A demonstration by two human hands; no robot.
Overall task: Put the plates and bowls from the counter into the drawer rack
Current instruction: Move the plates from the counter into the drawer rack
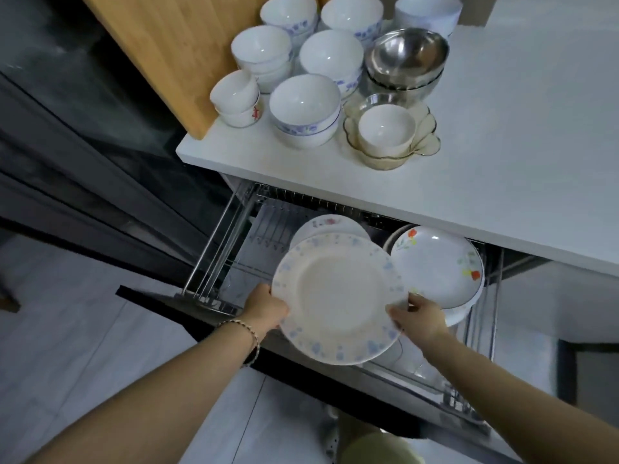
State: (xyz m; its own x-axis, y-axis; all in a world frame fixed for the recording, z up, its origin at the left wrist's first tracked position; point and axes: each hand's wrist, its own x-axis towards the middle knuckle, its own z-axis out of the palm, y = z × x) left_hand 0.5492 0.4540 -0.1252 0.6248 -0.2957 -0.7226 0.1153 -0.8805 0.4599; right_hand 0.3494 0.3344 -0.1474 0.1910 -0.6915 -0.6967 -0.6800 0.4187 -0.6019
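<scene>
**Holding the blue-flowered plate [338, 296] over the drawer rack [214, 249]**

Your left hand [264, 308] and right hand [420, 316] clamp it by opposite rims; your fingers [415, 298] lie mostly hidden behind it. A second plate [330, 226] behind is half covered. Bowls [304, 108] stand on the desk [435, 182], the farthest cut off.

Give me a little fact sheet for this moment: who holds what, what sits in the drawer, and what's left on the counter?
Held item: blue-patterned plate, over the open drawer rack
Left hand: grips the plate's left rim
Right hand: pinches its right rim
In the rack: flowered plates on edge at the right; another plate behind the held one
On the counter: stacked white bowls, steel bowl, glass dish with a small bowl inside
Plates on the counter: none in view
</scene>
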